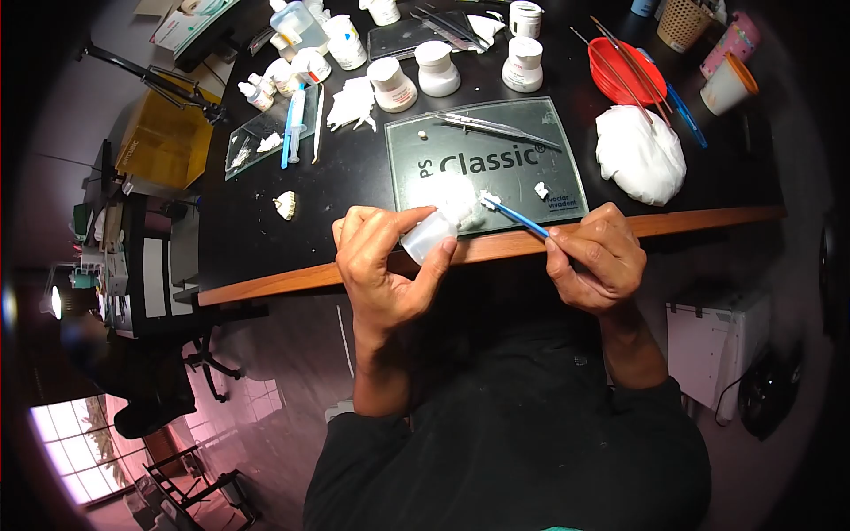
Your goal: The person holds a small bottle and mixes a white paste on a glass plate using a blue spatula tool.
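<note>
My left hand (381, 261) grips a small translucent plastic cup (428, 241) between thumb and forefinger, tilted at the front edge of the glass slab (409, 155). In front of the cup's mouth is a bright heap of white powder (456, 193); glare hides its outline. My right hand (602, 261) pinches a thin blue stick (524, 219), whose tip carries white material and is at the heap's right side. A small white lump (542, 189) sits on the slab near its right edge, and a tiny pale piece (422, 134) lies at its upper left. Metal tweezers (500, 126) rest across the slab's top.
White jars (438, 69) stand behind the slab. A red bowl (611, 75) with brushes and a white cloth bundle (639, 155) occupy the right. On the left are a syringe (297, 124), a smaller glass plate (243, 146) and a dental model piece (285, 205). The wooden table edge (283, 288) runs in front.
</note>
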